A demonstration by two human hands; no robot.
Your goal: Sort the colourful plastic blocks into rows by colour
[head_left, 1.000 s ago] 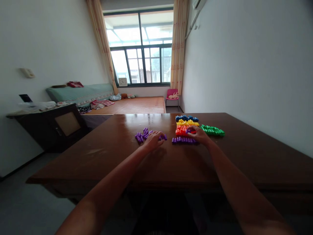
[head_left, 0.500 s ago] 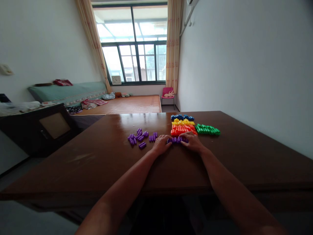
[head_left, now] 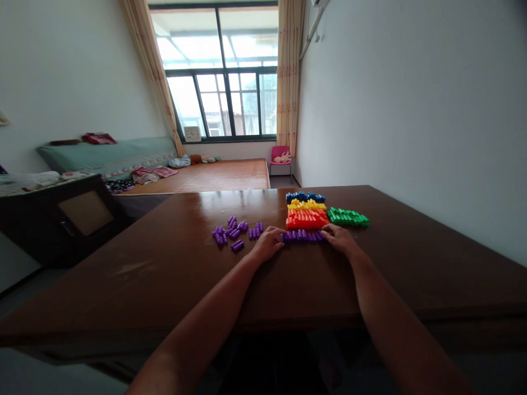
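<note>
A row of small purple ribbed plastic pieces (head_left: 302,236) lies on the brown table, close in front of the orange-red pieces. My left hand (head_left: 267,244) has its fingers closed against the left end of that row. At the opposite end, my right hand (head_left: 340,238) presses its thumb and fingers on the last purple pieces. To the left of my left hand sits a short purple group (head_left: 256,231), and farther left several purple pieces (head_left: 230,230) are scattered loose. Fingertips partly cover both row ends.
Behind the purple row are orange-red pieces (head_left: 307,219), yellow pieces (head_left: 307,204) and dark blue pieces (head_left: 305,196) in rows. Green pieces (head_left: 348,216) lie to the right. The table (head_left: 164,285) reaches toward a bed (head_left: 230,174); a white wall (head_left: 411,120) runs along the right.
My right hand has moved right along the purple row to its right end, uncovering more of its pieces. My left hand stays at the left end. The view has shifted slightly.
</note>
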